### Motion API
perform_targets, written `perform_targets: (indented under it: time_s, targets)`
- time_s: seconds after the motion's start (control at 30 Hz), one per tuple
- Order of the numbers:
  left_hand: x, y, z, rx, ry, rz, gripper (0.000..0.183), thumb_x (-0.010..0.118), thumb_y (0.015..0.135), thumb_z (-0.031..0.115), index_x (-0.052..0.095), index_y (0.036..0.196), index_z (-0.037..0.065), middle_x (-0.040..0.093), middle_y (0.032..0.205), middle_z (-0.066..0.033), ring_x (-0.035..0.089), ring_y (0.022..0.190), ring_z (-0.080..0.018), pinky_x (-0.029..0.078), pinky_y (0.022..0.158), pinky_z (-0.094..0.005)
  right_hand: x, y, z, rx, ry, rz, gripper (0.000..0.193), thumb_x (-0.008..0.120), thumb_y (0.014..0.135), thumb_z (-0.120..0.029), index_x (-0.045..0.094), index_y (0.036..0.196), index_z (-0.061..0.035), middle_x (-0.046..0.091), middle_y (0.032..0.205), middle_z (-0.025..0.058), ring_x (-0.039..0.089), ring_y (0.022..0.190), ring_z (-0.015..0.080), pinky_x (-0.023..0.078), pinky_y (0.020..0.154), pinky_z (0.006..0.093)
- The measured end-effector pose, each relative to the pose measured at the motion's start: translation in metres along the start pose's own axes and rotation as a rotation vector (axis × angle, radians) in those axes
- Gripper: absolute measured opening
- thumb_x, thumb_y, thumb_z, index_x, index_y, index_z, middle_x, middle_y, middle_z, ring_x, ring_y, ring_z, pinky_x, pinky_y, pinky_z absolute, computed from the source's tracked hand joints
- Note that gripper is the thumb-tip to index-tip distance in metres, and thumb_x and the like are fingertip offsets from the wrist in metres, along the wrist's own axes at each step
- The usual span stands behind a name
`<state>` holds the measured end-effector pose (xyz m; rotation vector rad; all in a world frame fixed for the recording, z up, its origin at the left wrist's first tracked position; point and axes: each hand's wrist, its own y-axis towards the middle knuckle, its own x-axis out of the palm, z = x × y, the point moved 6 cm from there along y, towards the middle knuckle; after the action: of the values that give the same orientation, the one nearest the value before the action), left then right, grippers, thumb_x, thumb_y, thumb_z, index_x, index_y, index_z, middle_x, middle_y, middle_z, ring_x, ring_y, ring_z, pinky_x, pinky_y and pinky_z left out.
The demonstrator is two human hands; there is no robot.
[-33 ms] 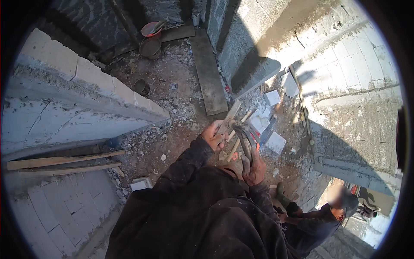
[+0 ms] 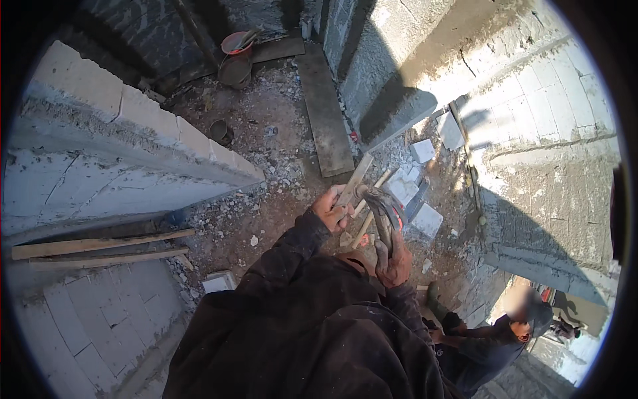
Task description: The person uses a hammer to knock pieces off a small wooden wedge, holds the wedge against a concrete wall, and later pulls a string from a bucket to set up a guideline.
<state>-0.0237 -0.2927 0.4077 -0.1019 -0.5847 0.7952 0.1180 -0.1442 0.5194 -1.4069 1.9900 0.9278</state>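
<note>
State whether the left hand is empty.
No, the left hand grips a flat, pale brown strip that juts out ahead of it.

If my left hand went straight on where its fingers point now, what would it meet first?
Past the wooden strip in its grip, your left hand would probably meet the dark, curved object held in your right hand, though depth is unclear in this view.

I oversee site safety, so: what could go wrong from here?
The left hand grips a pale, flat wooden strip close beside a dark, curved object and might get pinched. Loose grey-white rubble lying around could make a foot slip. The dark-clothed co-worker nearby might be bumped.
</note>
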Motion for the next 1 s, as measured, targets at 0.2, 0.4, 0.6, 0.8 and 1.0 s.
perform_targets:
  time_s: [0.2, 0.4, 0.6, 0.8, 1.0]
  targets:
    - [-0.010, -0.013, 0.010, -0.013, -0.130, 0.104, 0.054, 0.046, 0.097, -0.002, 0.036, 0.150, 0.003, 0.066, 0.098, -0.0090, 0.055, 0.060, -0.0090, 0.043, 0.047, -0.0259, 0.021, 0.016, -0.005, 0.039, -0.036, -0.088, 0.053, 0.066, 0.097, -0.019, 0.051, 0.143, 0.0016, 0.069, 0.117, 0.0280, 0.070, 0.097, 0.0471, 0.057, 0.079, 0.0468]
    - [-0.039, -0.027, -0.017, 0.019, -0.171, 0.135, 0.057, 0.053, 0.100, 0.004, 0.033, 0.154, 0.005, 0.064, 0.103, -0.0086, 0.057, 0.066, -0.0087, 0.044, 0.052, -0.0239, 0.043, 0.021, 0.010, 0.020, 0.037, -0.118, 0.054, 0.066, 0.098, -0.021, 0.050, 0.146, -0.0021, 0.070, 0.113, 0.0274, 0.071, 0.096, 0.0459, 0.057, 0.078, 0.0467]
    - [-0.041, -0.023, 0.001, 0.047, -0.121, 0.224, 0.057, 0.054, 0.101, 0.004, 0.032, 0.153, 0.005, 0.064, 0.104, -0.0096, 0.058, 0.066, -0.0096, 0.044, 0.051, -0.0249, 0.054, 0.050, 0.015, -0.066, 0.129, -0.214, 0.054, 0.067, 0.097, -0.016, 0.049, 0.145, -0.0001, 0.070, 0.117, 0.0281, 0.072, 0.097, 0.0464, 0.058, 0.078, 0.0481]
    - [-0.060, -0.023, -0.017, 0.055, -0.254, 0.346, 0.060, 0.061, 0.098, 0.002, 0.033, 0.152, 0.004, 0.065, 0.106, -0.0118, 0.059, 0.064, -0.0092, 0.042, 0.041, -0.0241, 0.058, 0.073, 0.035, -0.141, 0.231, -0.212, 0.054, 0.064, 0.100, -0.019, 0.046, 0.147, -0.0005, 0.068, 0.122, 0.0288, 0.071, 0.101, 0.0465, 0.058, 0.079, 0.0471]
    - [-0.088, -0.022, -0.060, -0.004, 0.068, 0.713, 0.055, 0.068, 0.092, -0.004, 0.039, 0.138, 0.007, 0.066, 0.092, -0.0080, 0.054, 0.047, -0.0098, 0.040, 0.036, -0.0267, 0.089, 0.087, 0.112, 0.185, 0.392, -0.343, 0.050, 0.062, 0.102, -0.023, 0.047, 0.144, 0.0007, 0.064, 0.094, 0.0104, 0.064, 0.076, 0.0193, 0.054, 0.069, 0.0331]
